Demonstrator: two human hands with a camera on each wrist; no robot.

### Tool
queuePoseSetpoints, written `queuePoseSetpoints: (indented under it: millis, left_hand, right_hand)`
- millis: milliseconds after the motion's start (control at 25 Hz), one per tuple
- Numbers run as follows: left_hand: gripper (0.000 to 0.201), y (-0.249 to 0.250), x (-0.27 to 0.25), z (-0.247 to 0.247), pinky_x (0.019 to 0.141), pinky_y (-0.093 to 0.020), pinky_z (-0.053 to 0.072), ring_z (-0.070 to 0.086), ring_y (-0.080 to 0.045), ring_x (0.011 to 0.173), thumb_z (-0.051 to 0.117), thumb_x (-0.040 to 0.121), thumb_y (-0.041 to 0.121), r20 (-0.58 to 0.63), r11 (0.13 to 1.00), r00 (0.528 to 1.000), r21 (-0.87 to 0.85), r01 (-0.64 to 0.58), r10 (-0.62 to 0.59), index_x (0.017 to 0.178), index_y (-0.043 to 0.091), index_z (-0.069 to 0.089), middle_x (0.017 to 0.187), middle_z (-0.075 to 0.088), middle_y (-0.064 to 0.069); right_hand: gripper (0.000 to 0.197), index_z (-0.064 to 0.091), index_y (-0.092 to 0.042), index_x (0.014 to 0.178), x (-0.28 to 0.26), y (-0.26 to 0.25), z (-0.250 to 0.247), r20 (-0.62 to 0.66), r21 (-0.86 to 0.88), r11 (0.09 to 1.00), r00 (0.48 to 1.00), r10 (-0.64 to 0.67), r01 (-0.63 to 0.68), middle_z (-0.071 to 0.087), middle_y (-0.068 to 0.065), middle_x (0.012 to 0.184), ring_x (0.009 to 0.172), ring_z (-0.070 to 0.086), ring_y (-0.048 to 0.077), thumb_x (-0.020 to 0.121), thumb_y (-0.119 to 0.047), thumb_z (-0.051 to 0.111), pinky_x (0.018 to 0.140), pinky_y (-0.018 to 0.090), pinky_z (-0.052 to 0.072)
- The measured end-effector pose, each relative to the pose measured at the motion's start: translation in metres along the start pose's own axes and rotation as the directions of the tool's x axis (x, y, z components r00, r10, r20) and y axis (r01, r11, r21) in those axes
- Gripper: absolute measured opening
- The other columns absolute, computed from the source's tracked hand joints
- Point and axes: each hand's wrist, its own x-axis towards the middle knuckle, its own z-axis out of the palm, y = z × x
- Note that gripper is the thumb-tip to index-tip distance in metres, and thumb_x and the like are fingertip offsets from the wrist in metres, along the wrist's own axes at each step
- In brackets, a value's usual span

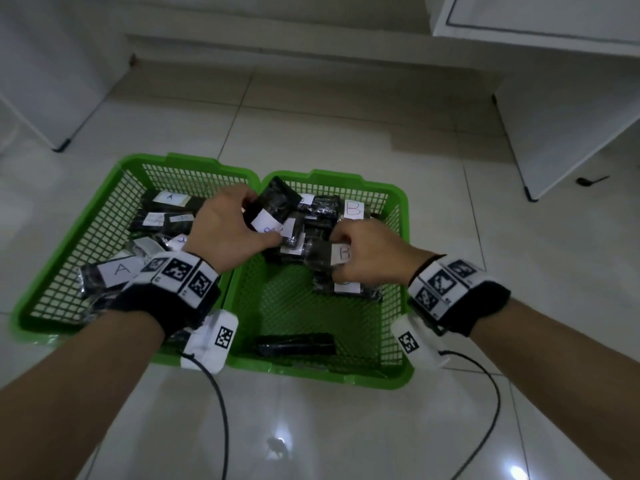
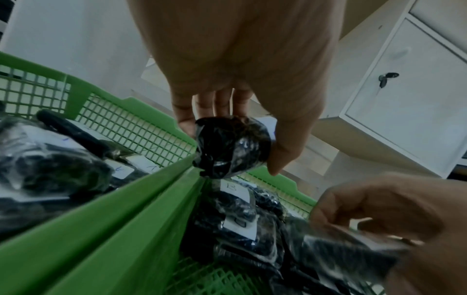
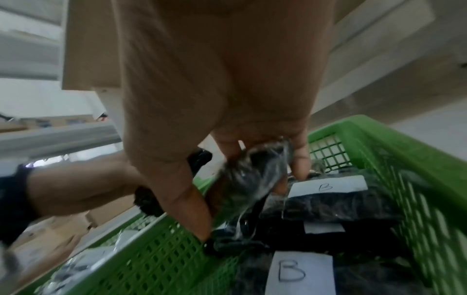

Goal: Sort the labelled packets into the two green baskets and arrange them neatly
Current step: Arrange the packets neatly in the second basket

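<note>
Two green baskets stand side by side on the floor, the left basket (image 1: 72, 251) holding black packets labelled A (image 1: 119, 271), the right basket (image 1: 398, 209) holding packets labelled B (image 1: 353, 208). My left hand (image 1: 228, 230) grips a black packet with a white label (image 1: 273, 207) above the shared rims; the same held packet (image 2: 232, 145) shows end-on in the left wrist view. My right hand (image 1: 367, 254) grips a B-labelled packet (image 1: 341, 253) over the right basket's pile, and this clear-wrapped packet (image 3: 250, 175) sits between thumb and fingers in the right wrist view.
One unlabelled-side black packet (image 1: 296, 344) lies alone at the right basket's near wall. White cabinets (image 1: 568, 109) stand at the back right and a white panel (image 1: 41, 81) at the back left. Cables (image 1: 485, 403) trail over the glossy tiled floor.
</note>
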Motion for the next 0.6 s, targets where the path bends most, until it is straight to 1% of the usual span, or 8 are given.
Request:
queuePoseSetpoints:
  millis: [40, 120, 200, 280, 360, 440, 520, 600]
  left_hand:
    - [0.057, 0.000, -0.001, 0.005, 0.077, -0.033, 0.052, 0.062, -0.022, 0.091, 0.087, 0.064, 0.041, 0.007, 1.000, 1.000, 0.004, -0.013, 0.013, 0.108, 0.017, 0.060, 0.102, 0.064, -0.002]
    - [0.057, 0.001, -0.002, 0.013, 0.076, -0.032, 0.050, 0.061, -0.021, 0.091, 0.086, 0.064, 0.043, 0.017, 0.998, 0.998, 0.025, -0.057, 0.057, 0.108, 0.018, 0.059, 0.103, 0.063, -0.001]
    - [0.057, 0.003, -0.005, 0.017, 0.075, -0.029, 0.046, 0.059, -0.020, 0.093, 0.086, 0.065, 0.042, 0.047, 0.992, 0.993, 0.060, -0.110, 0.107, 0.109, 0.017, 0.060, 0.104, 0.062, -0.001]
    - [0.058, 0.004, -0.007, 0.017, 0.078, -0.029, 0.046, 0.058, -0.020, 0.096, 0.087, 0.065, 0.040, 0.082, 0.988, 0.988, 0.066, -0.139, 0.133, 0.111, 0.017, 0.060, 0.107, 0.062, -0.002]
    - [0.059, 0.004, -0.008, 0.016, 0.080, -0.028, 0.046, 0.058, -0.019, 0.097, 0.088, 0.064, 0.040, 0.096, 0.987, 0.985, 0.063, -0.149, 0.142, 0.112, 0.018, 0.060, 0.109, 0.062, -0.002]
    - [0.060, 0.004, -0.009, 0.015, 0.080, -0.029, 0.046, 0.057, -0.018, 0.097, 0.088, 0.064, 0.041, 0.102, 0.986, 0.985, 0.074, -0.148, 0.140, 0.113, 0.019, 0.060, 0.109, 0.062, -0.001]
    - [0.061, 0.005, -0.011, 0.014, 0.081, -0.030, 0.048, 0.057, -0.018, 0.096, 0.088, 0.064, 0.041, 0.100, 0.985, 0.985, 0.086, -0.149, 0.140, 0.113, 0.018, 0.061, 0.109, 0.063, -0.001]
    - [0.062, 0.006, -0.013, 0.013, 0.083, -0.031, 0.050, 0.058, -0.018, 0.096, 0.089, 0.064, 0.041, 0.098, 0.985, 0.985, 0.080, -0.153, 0.145, 0.114, 0.017, 0.061, 0.109, 0.064, -0.001]
  right_hand:
    - [0.040, 0.066, -0.019, 0.100, -0.004, 0.000, 0.006, 0.004, -0.128, 0.990, 0.998, -0.059, 0.059, 0.060, 0.000, 0.098, 0.086, 0.060, 0.020, 0.067, -0.034, 0.082, 0.069, 0.033, 0.054]
    - [0.041, 0.068, -0.017, 0.102, -0.009, 0.001, 0.016, 0.025, -0.367, 0.923, 0.993, -0.115, 0.116, 0.056, 0.004, 0.102, 0.094, 0.055, 0.023, 0.066, -0.031, 0.082, 0.074, 0.030, 0.045]
    - [0.036, 0.068, -0.013, 0.104, -0.012, 0.003, 0.022, 0.049, -0.494, 0.858, 0.989, -0.136, 0.142, 0.059, 0.007, 0.104, 0.098, 0.057, 0.026, 0.070, -0.020, 0.078, 0.072, 0.030, 0.037]
    - [0.032, 0.065, -0.009, 0.107, -0.014, 0.005, 0.024, 0.080, -0.515, 0.843, 0.988, -0.133, 0.155, 0.062, 0.010, 0.107, 0.099, 0.061, 0.029, 0.075, -0.009, 0.073, 0.068, 0.031, 0.036]
    - [0.033, 0.062, -0.006, 0.112, -0.016, 0.005, 0.024, 0.094, -0.546, 0.822, 0.987, -0.132, 0.162, 0.061, 0.012, 0.111, 0.100, 0.062, 0.030, 0.080, -0.002, 0.070, 0.067, 0.032, 0.035]
    - [0.032, 0.062, -0.006, 0.115, -0.017, 0.003, 0.025, 0.098, -0.582, 0.795, 0.986, -0.137, 0.169, 0.060, 0.013, 0.114, 0.103, 0.061, 0.030, 0.084, 0.001, 0.066, 0.068, 0.033, 0.035]
    - [0.030, 0.062, -0.005, 0.116, -0.017, 0.000, 0.026, 0.111, -0.594, 0.791, 0.989, -0.100, 0.147, 0.062, 0.014, 0.116, 0.106, 0.062, 0.033, 0.088, 0.004, 0.058, 0.072, 0.033, 0.035]
    - [0.029, 0.062, -0.003, 0.117, -0.016, -0.001, 0.025, 0.132, -0.575, 0.811, 0.990, -0.041, 0.111, 0.063, 0.016, 0.118, 0.109, 0.062, 0.034, 0.090, 0.004, 0.056, 0.076, 0.034, 0.041]
